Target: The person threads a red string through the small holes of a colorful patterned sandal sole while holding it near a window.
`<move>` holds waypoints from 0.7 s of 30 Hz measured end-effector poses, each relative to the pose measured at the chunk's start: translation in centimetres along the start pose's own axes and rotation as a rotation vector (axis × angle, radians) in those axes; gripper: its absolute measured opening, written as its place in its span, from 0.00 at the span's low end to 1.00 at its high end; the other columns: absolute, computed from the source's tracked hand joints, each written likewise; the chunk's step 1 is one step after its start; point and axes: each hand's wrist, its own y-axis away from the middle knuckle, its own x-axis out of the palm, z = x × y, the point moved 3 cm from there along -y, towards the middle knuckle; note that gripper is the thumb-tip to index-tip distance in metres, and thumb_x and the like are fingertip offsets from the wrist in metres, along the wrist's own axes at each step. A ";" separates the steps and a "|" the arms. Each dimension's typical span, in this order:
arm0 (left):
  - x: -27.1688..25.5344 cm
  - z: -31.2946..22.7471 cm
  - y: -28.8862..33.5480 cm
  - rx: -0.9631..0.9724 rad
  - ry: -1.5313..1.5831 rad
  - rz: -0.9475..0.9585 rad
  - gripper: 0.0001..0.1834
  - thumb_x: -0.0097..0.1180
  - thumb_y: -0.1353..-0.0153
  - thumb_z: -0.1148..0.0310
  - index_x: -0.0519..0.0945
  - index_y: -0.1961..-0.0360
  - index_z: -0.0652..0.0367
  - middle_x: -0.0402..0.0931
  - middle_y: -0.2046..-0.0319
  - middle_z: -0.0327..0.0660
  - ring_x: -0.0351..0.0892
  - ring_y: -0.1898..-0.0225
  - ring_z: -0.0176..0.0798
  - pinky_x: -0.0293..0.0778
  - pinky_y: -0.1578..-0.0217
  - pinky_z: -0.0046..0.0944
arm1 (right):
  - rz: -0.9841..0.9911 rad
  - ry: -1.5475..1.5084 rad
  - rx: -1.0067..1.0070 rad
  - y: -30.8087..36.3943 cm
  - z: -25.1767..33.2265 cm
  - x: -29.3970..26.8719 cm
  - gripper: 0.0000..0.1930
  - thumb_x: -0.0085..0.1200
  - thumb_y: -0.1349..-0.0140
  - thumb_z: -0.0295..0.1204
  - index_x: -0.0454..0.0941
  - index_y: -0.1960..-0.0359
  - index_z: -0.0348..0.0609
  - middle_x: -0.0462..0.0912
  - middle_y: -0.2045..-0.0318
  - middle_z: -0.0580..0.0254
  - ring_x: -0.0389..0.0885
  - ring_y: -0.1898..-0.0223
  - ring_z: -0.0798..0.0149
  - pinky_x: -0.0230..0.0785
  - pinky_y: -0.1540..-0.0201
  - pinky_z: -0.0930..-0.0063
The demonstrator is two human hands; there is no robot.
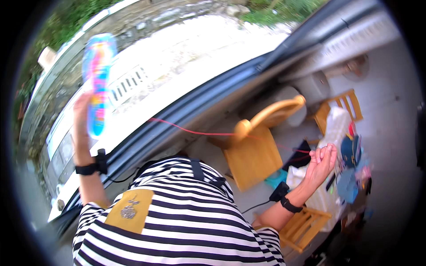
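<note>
My left hand is raised at the left, holding a long, rounded thing patterned in bright blue, pink and yellow. Motion smears it, so its kind cannot be made out; the fingers are partly hidden behind it. A thin red string runs slackly across the middle, from near the window frame toward my right hand. That hand is held out at the right, its fingers pinched together on the string's end. Black bands with small boxes sit on both wrists.
A dark window or door frame slants across the view, with bright paving, a stone wall and greenery outside. Inside, a wooden chair stands before me. A table with a pale cover bears bags and small items, with more wooden chairs beside it.
</note>
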 end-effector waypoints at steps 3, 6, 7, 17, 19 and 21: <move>8.8 -1.3 2.3 -0.171 -0.211 0.090 0.10 0.58 0.41 0.66 0.82 0.65 0.63 0.79 0.72 0.34 0.75 0.70 0.26 0.71 0.66 0.27 | 0.119 0.274 -0.073 3.6 -1.6 11.5 0.06 0.41 0.31 0.28 0.66 0.57 0.40 0.64 0.81 0.69 0.61 0.83 0.76 0.72 0.76 0.75; 12.8 -1.9 3.2 -0.189 0.007 0.237 0.10 0.59 0.41 0.68 0.81 0.66 0.67 0.79 0.72 0.35 0.75 0.71 0.23 0.71 0.69 0.25 | 0.447 0.462 -0.181 8.9 -3.7 20.3 0.05 0.41 0.32 0.24 0.69 0.58 0.38 0.67 0.81 0.67 0.65 0.83 0.77 0.73 0.76 0.78; 13.5 -1.8 3.2 -0.198 0.100 0.277 0.11 0.59 0.40 0.68 0.81 0.66 0.68 0.80 0.73 0.36 0.75 0.71 0.23 0.72 0.70 0.25 | 0.520 0.526 -0.178 10.8 -4.1 22.7 0.06 0.42 0.33 0.22 0.70 0.58 0.38 0.68 0.81 0.66 0.67 0.83 0.77 0.73 0.76 0.79; 14.2 -2.0 4.1 -0.306 0.376 0.461 0.13 0.56 0.37 0.67 0.80 0.62 0.68 0.80 0.69 0.38 0.76 0.69 0.23 0.74 0.67 0.25 | 0.884 0.694 -0.558 15.4 -6.0 30.7 0.12 0.51 0.46 0.15 0.75 0.58 0.30 0.81 0.68 0.43 0.83 0.68 0.47 0.76 0.67 0.64; 14.4 -2.4 4.3 -0.304 0.425 0.477 0.12 0.56 0.37 0.66 0.80 0.62 0.67 0.80 0.69 0.38 0.77 0.69 0.24 0.75 0.66 0.25 | 0.877 0.719 -0.561 15.3 -5.6 30.7 0.12 0.52 0.46 0.15 0.75 0.59 0.29 0.81 0.69 0.43 0.83 0.68 0.47 0.76 0.68 0.64; 14.5 -2.4 4.4 -0.324 0.460 0.497 0.12 0.56 0.37 0.66 0.80 0.62 0.67 0.80 0.69 0.38 0.77 0.69 0.24 0.75 0.66 0.25 | 0.876 0.728 -0.563 15.3 -5.2 30.7 0.11 0.52 0.46 0.15 0.75 0.59 0.29 0.81 0.69 0.43 0.83 0.69 0.47 0.76 0.68 0.64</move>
